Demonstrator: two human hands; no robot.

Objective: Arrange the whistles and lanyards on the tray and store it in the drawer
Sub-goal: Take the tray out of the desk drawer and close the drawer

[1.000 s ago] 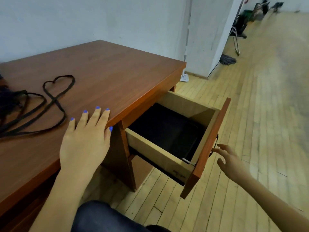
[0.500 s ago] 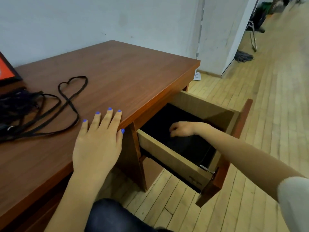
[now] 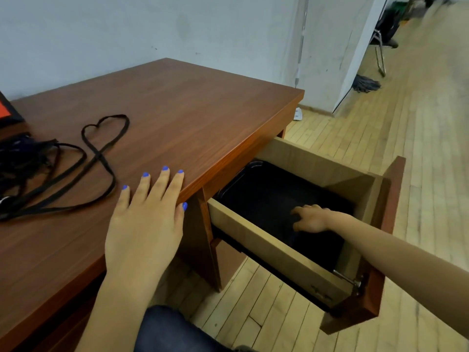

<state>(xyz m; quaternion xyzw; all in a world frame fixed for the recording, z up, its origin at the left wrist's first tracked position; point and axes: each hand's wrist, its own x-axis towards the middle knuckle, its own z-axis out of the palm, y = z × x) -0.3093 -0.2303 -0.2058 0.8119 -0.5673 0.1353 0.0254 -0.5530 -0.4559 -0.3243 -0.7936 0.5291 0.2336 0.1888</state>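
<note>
A black tray (image 3: 250,165) lies inside the open wooden drawer (image 3: 284,252) under the desk's right end. My right hand (image 3: 311,218) reaches into the drawer, with fingers and thumb curled on the tray's dark rim near the middle. My left hand (image 3: 147,217) rests flat on the desk top at its front edge, holding nothing. Black lanyards (image 3: 101,158) lie looped on the desk to the left, running into a dark tangled pile (image 3: 20,158) at the frame's edge. No whistle shows plainly.
The brown desk (image 3: 190,118) stands against a white wall. A red and black object (image 3: 7,110) sits at the far left. The drawer front (image 3: 380,250) juts out over the wooden floor. A mop (image 3: 365,83) and chair legs stand beyond a partition.
My right hand went from outside the drawer front into the drawer, then drew back from the rear toward the middle of the tray. My left hand stayed on the desk.
</note>
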